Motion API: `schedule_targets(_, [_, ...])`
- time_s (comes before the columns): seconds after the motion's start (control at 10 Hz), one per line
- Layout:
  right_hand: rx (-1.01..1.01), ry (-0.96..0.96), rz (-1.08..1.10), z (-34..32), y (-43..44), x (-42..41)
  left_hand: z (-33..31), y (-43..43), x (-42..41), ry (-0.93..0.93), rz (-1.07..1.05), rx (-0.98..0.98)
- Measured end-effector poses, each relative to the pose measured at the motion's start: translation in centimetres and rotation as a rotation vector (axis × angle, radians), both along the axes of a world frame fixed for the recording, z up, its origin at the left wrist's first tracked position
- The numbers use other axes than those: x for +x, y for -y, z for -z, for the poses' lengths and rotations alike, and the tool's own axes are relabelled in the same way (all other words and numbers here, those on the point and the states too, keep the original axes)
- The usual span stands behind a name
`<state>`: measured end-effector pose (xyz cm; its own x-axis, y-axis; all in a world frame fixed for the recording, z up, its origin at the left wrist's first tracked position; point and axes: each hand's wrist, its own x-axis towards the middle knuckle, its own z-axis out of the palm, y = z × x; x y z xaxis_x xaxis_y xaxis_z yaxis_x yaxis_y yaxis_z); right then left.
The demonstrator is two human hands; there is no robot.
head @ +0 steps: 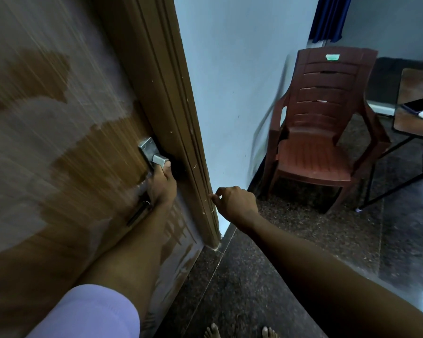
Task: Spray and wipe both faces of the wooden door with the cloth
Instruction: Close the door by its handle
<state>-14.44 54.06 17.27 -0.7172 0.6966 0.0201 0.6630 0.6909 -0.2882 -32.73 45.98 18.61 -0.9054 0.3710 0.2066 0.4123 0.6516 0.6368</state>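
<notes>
The wooden door [59,132] fills the left of the view, its face streaked with pale wet patches. My left hand [162,185] grips the silver door handle [154,154] near the door's edge. My right hand [235,203] hangs beside the brown door frame [181,113], fingers loosely curled and holding nothing. No cloth or spray bottle is in view.
A brown plastic chair [322,123] stands against the pale wall [235,81] at the right. A table [415,118] with a phone [420,103] on it sits at the far right. The floor [291,252] is dark speckled stone. My bare toes [239,331] show at the bottom.
</notes>
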Motion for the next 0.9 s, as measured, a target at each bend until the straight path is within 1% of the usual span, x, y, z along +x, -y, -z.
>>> schedule_targets(0.1, [0.013,-0.003,-0.021,0.3,0.1,0.5,-0.8,0.3,0.6,-0.007,-0.004,-0.05])
schedule_targets(0.2, [0.041,-0.002,-0.028,0.3,-1.1,0.7,-2.1,-0.8,1.1,-0.011,0.04,-0.184])
schedule_targets(0.3, [0.115,0.025,-0.07,0.4,-1.7,1.3,-2.9,-1.3,1.5,-0.004,0.072,-0.326])
schedule_targets(0.4, [0.154,0.05,-0.142,0.6,-1.0,2.0,-3.8,-0.9,1.9,-0.012,0.106,-0.517])
schedule_targets(0.5, [0.157,0.041,-0.175,0.3,-0.2,2.3,-5.4,-0.5,1.8,0.109,0.117,-0.574])
schedule_targets(0.6, [0.17,-0.006,-0.205,-0.1,0.8,2.8,-6.6,0.7,2.5,0.135,0.17,-0.644])
schedule_targets(0.7, [0.237,-0.093,-0.248,-0.9,1.2,3.0,-7.5,1.3,2.9,0.119,0.146,-0.727])
schedule_targets(0.8, [0.29,-0.181,-0.273,-2.3,-0.1,2.7,-8.4,1.0,3.1,0.008,0.104,-0.675])
schedule_targets(0.9, [0.319,-0.279,-0.237,-3.2,-2.3,2.7,-8.2,1.8,4.8,-0.309,0.156,-0.584])
